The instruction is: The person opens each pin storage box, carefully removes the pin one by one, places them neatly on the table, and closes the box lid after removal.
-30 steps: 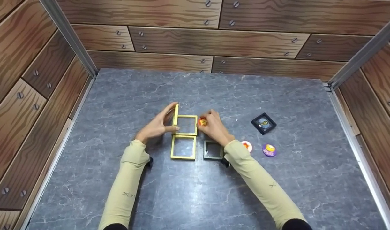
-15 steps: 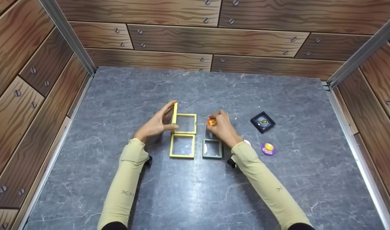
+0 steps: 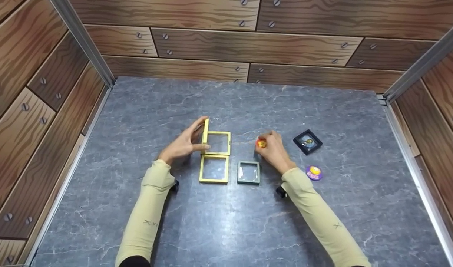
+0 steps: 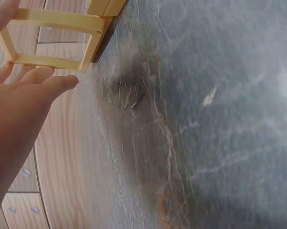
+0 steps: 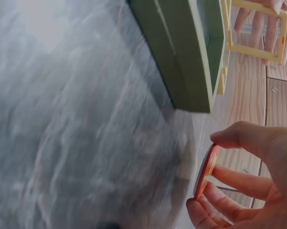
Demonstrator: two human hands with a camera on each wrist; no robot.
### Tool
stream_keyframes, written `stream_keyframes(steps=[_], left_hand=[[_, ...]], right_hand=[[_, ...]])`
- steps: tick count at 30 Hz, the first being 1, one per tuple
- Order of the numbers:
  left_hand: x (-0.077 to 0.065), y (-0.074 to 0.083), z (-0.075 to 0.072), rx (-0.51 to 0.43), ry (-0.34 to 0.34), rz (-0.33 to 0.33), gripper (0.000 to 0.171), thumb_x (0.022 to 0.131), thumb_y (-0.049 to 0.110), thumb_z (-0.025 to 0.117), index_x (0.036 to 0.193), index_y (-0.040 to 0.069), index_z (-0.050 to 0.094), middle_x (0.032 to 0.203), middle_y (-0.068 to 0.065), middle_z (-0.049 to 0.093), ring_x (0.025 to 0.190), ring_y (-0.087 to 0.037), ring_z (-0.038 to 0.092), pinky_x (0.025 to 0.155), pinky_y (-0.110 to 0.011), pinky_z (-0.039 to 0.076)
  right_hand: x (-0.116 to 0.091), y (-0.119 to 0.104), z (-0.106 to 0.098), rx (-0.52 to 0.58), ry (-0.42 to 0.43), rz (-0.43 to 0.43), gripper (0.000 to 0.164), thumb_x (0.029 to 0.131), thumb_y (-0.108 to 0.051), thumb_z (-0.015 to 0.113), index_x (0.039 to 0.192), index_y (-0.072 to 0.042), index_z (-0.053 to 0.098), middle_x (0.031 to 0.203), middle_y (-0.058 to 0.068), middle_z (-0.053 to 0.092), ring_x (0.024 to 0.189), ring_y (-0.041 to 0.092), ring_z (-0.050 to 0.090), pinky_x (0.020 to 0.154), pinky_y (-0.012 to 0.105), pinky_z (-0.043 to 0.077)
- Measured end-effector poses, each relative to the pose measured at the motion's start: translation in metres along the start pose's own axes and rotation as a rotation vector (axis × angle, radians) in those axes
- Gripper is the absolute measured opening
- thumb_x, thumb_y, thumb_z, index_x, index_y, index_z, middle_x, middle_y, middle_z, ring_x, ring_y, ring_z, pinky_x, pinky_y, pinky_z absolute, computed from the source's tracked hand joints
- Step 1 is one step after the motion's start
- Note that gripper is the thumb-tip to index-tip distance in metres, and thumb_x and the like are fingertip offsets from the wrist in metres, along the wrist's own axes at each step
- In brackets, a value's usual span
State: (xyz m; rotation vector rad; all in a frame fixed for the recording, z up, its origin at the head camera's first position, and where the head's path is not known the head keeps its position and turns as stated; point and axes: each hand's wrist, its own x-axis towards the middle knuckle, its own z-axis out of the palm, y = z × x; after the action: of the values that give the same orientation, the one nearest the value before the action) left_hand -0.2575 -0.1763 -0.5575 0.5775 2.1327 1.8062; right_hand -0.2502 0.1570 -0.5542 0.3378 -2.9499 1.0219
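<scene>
My left hand (image 3: pixel 179 147) holds the raised lid (image 3: pixel 206 130) of a yellow square display frame (image 3: pixel 218 152), its thumb on one side and fingers on the other. In the left wrist view that lid (image 4: pixel 57 19) stands on edge between thumb and fingers. Over on the right, my right hand (image 3: pixel 275 152) pinches a round badge (image 3: pixel 262 143) in red and yellow. The right wrist view has the badge (image 5: pixel 207 171) edge-on between thumb and fingertips. Directly below the hinged frame lies a second yellow frame (image 3: pixel 214 169), and a green frame (image 3: pixel 248 172) lies beside it.
A black frame (image 3: pixel 308 142) with a small figure inside lies to the right of my right hand. Below it is a purple round badge (image 3: pixel 314 172). Wood-patterned walls (image 3: pixel 248 46) with metal corner posts enclose the grey marbled table (image 3: pixel 211 226).
My right hand has moved right with the badge, away from the yellow frames. The green frame came into full view, and a red-and-white badge went out of sight. My left hand keeps its place.
</scene>
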Motion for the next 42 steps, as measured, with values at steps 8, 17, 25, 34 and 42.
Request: stream_keyframes(steps=[8,17,25,34,42], left_hand=[[-0.001,-0.001,0.001,-0.001,0.007,0.005,0.102,0.09,-0.004,0.078,0.17,0.013,0.018,0.179,-0.015,0.014,0.166,-0.031,0.017,0.138,-0.043,0.018],[0.0,0.0,0.002,0.009,0.006,-0.017,0.104,0.089,-0.005,0.078,0.17,0.015,0.017,0.179,-0.012,0.014,0.166,-0.03,0.017,0.138,-0.042,0.017],[-0.001,0.001,0.001,0.015,0.012,-0.01,0.103,0.089,-0.002,0.079,0.17,0.015,0.017,0.179,-0.013,0.014,0.166,-0.03,0.017,0.138,-0.043,0.016],[-0.001,-0.001,0.001,-0.001,0.009,0.003,0.102,0.09,-0.002,0.078,0.17,0.015,0.018,0.179,-0.012,0.015,0.166,-0.031,0.016,0.138,-0.043,0.017],[0.0,-0.003,0.0,-0.015,0.003,0.017,0.101,0.09,-0.005,0.077,0.169,0.006,0.016,0.177,-0.021,0.014,0.166,-0.034,0.016,0.138,-0.047,0.015]], right_hand=[[-0.003,0.017,-0.007,-0.008,0.019,0.028,0.035,0.082,-0.006,0.074,0.114,0.01,0.074,0.118,0.03,0.064,0.117,0.049,0.053,0.103,0.055,0.045],[-0.011,0.034,-0.017,-0.009,0.042,0.061,0.036,0.083,-0.007,0.076,0.114,0.011,0.074,0.118,0.032,0.064,0.117,0.051,0.052,0.104,0.057,0.042],[-0.015,0.044,-0.026,-0.011,0.057,0.096,0.044,0.083,-0.006,0.073,0.122,0.012,0.071,0.125,0.035,0.061,0.12,0.053,0.051,0.107,0.057,0.043],[-0.017,0.047,-0.026,-0.013,0.064,0.11,0.044,0.083,-0.005,0.071,0.123,0.012,0.071,0.125,0.034,0.059,0.121,0.05,0.051,0.109,0.056,0.043],[-0.017,0.046,-0.026,-0.039,0.053,0.139,0.042,0.085,-0.006,0.07,0.124,0.011,0.071,0.127,0.034,0.059,0.122,0.051,0.049,0.109,0.057,0.045]])
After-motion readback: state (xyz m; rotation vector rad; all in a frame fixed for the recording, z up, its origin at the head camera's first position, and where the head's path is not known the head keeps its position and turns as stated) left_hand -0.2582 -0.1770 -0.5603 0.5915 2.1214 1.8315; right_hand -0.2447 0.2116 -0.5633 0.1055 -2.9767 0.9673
